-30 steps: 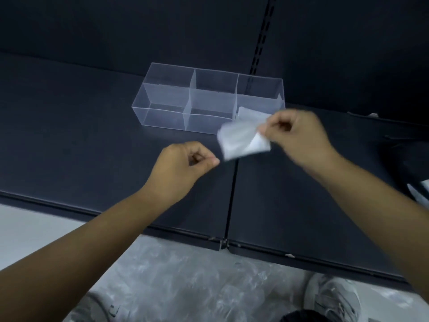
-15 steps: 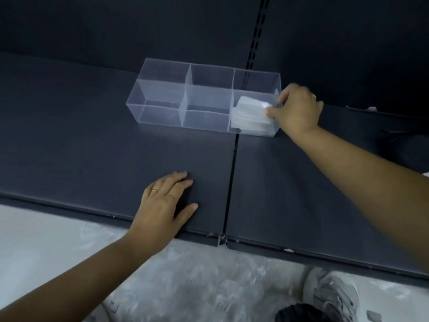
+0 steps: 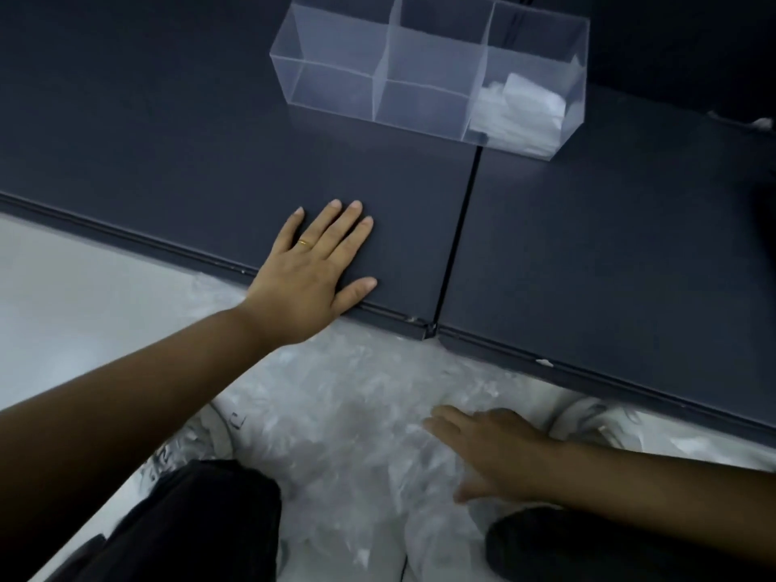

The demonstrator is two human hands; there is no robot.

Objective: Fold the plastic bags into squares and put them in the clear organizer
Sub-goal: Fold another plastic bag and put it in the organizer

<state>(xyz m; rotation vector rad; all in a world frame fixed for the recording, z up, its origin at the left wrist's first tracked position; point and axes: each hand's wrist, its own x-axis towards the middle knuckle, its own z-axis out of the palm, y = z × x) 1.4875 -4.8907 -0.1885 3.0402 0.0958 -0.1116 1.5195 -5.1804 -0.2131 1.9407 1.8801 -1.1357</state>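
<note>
Your right hand now off clear organizer, down over loose bags pile, fingers spread, gripping nothing. Left hand flat on shelf, empty. Folded bags sit in organizer's right-end compartment. Risk: clingy film, you lift several together.

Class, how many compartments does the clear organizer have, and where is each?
3, in a row: left compartment and middle compartment, empty; right compartment, holding folded plastic bags. Far edge is cropped, so more may hide.

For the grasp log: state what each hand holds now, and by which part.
Nothing is held. The left hand lies flat on the shelf; the right hand, open, is over the loose plastic bags with no grip.
</note>
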